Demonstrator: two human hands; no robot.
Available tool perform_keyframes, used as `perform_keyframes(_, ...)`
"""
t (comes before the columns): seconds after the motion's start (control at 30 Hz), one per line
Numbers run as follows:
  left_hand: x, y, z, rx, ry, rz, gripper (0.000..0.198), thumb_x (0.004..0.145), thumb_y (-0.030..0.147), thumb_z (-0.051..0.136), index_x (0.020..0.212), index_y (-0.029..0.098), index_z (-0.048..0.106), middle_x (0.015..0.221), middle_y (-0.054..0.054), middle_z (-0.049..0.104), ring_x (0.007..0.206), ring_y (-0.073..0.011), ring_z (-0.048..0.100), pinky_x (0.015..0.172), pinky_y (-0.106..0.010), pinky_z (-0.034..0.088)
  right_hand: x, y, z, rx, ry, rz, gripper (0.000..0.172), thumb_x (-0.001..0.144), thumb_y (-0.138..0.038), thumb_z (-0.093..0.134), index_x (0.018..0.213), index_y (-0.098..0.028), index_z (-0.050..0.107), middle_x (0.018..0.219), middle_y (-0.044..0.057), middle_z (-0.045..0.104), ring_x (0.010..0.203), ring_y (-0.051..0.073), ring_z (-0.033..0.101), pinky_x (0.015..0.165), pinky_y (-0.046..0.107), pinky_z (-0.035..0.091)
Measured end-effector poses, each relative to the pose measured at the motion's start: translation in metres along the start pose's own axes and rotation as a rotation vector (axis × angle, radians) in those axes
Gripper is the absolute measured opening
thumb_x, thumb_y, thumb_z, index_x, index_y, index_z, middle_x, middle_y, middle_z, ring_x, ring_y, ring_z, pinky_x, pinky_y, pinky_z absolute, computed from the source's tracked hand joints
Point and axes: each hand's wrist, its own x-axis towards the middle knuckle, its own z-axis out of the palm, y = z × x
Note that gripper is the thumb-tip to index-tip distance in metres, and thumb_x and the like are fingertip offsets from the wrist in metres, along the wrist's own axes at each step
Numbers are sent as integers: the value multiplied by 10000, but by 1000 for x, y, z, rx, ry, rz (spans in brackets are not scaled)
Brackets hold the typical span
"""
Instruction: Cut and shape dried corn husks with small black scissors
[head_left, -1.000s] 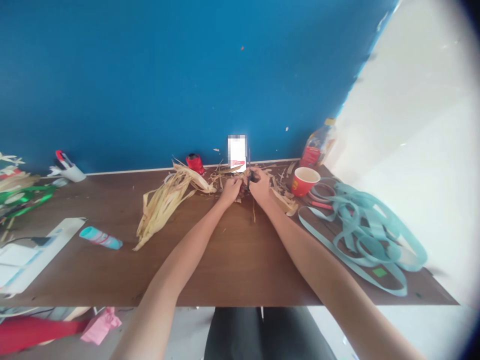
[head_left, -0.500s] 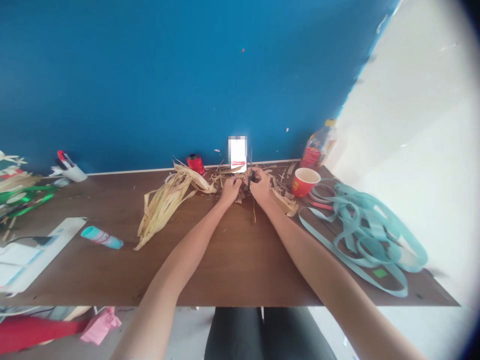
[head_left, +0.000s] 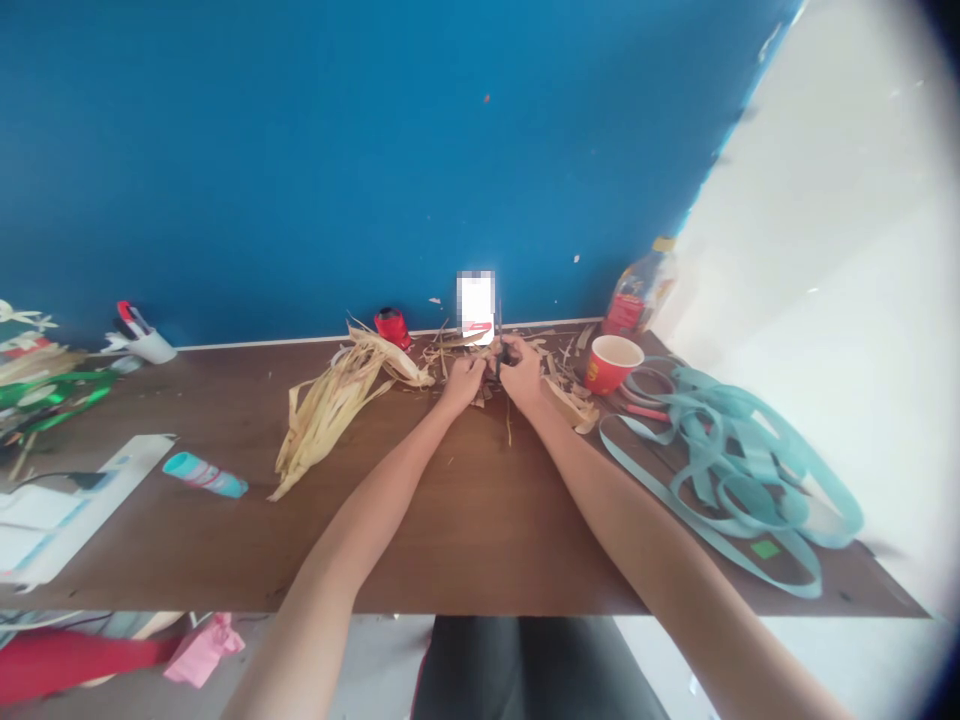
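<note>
Little had shifted: our right hand (head_left: 523, 374) kept its grip clamped on dark-handled scissors (head_left: 504, 360) among husk scraps (head_left: 570, 402), with our left hand (head_left: 466, 380) beside it, its hold untellable, so the close work seemed ongoing. We had corn husks (head_left: 326, 415), a paper cup (head_left: 604, 374) and teal ribbon (head_left: 844, 500) on the brown surface (head_left: 465, 530), before a blue wall (head_left: 337, 160).

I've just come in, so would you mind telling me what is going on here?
At a brown table, the person's right hand holds what look like dark scissors, with the left hand close beside it; what the left holds, if anything, is too small to tell. Dry scraps lie around both hands, a husk bundle lies to the left and a red cup stands to the right.
</note>
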Motion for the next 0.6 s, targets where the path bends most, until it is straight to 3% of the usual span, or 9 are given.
perform_keyframes(0.13,0,3,-1,-15,1,33,271,816,198,411,608,140,574,497,25,486,512,-98,448,529,-214,335,0,1,1,16,-14,-5,353,654,-220,619,1004,-176,646,822,33,698,758,173,650,728,300,523)
perform_keyframes(0.4,1,3,3,-97,-53,-143,263,853,234,421,739,132,635,494,16,526,423,-93,446,445,-200,314,-1,0,-1,14,4,20,363,650,-213,630,1010,-172,648,794,31,689,724,172,641,668,286,512)
perform_keyframes(0.6,1,-3,2,-16,-42,-41,280,846,256,423,632,151,572,485,22,496,457,-94,443,484,-209,313,-1,0,0,65,-7,36,360,644,-203,631,1001,-168,654,774,31,691,694,171,642,634,280,511)
